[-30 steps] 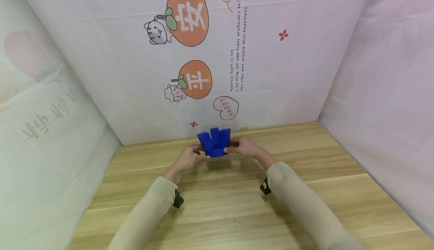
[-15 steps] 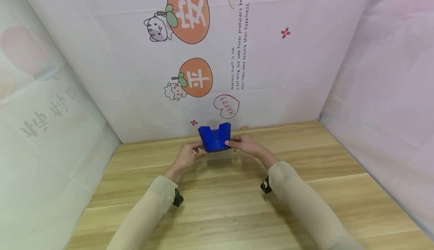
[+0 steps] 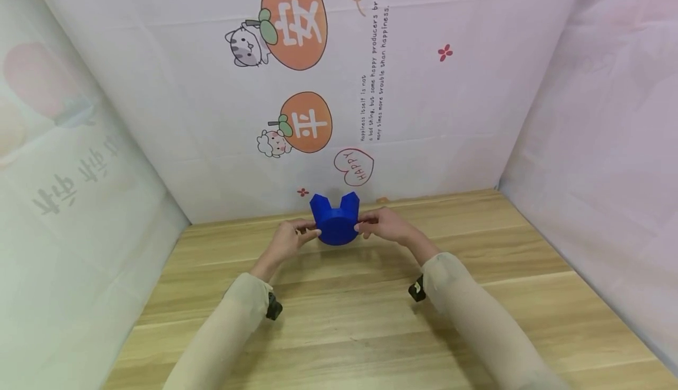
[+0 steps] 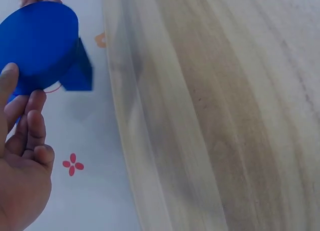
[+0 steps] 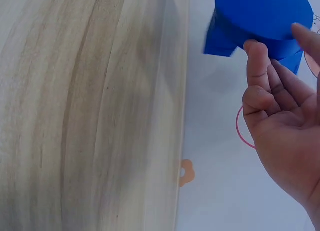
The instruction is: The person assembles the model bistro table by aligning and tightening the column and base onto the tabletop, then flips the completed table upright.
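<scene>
Both hands hold a blue piece (image 3: 337, 229) with a flat round base and blocky prongs, near the back of the table. Its disc-shaped underside faces the head camera, and the prongs point up and away toward the back wall. My left hand (image 3: 286, 238) pinches the left rim; in the left wrist view the left thumb (image 4: 8, 81) lies on the disc with fingers behind it. On the opposite rim, my right hand (image 3: 385, 225) pinches between thumb and fingers. The right wrist view shows the blue disc (image 5: 265, 13) with right fingers (image 5: 258, 66) under its edge.
A wood-grain table (image 3: 339, 319) spans the area below the hands. A printed white cloth wall (image 3: 413, 102) rises at its back edge, with more cloth at left and right. Each wrist wears a small black camera (image 3: 273, 306).
The blue piece has been tipped in both hands: its prongs swung back, and its round base now faces the head camera. The hands stay at nearly the same spot, gripping its sides.
</scene>
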`<action>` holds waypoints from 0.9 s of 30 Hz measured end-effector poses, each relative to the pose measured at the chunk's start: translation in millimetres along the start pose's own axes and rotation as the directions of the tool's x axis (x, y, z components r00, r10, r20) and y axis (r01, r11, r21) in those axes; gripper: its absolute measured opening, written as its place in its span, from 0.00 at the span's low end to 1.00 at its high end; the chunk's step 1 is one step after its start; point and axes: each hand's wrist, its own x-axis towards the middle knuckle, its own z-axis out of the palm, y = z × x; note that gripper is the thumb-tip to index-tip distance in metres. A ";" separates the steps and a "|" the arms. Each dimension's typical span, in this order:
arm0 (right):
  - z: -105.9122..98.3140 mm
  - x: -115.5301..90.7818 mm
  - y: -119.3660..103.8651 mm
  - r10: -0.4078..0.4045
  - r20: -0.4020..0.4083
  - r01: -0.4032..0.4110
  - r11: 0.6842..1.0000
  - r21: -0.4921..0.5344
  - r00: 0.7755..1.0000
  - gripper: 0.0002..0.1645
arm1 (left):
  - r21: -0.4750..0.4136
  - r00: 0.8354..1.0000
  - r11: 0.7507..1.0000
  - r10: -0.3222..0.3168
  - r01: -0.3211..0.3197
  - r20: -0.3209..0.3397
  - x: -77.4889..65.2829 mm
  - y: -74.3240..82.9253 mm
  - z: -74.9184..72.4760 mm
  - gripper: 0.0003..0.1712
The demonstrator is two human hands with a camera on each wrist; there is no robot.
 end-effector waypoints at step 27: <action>-6.0 7.0 6.7 0.077 -0.004 -0.075 0.986 0.150 0.997 0.28 | -0.203 0.986 0.965 -0.160 0.165 0.040 7.4 -4.6 6.2 0.30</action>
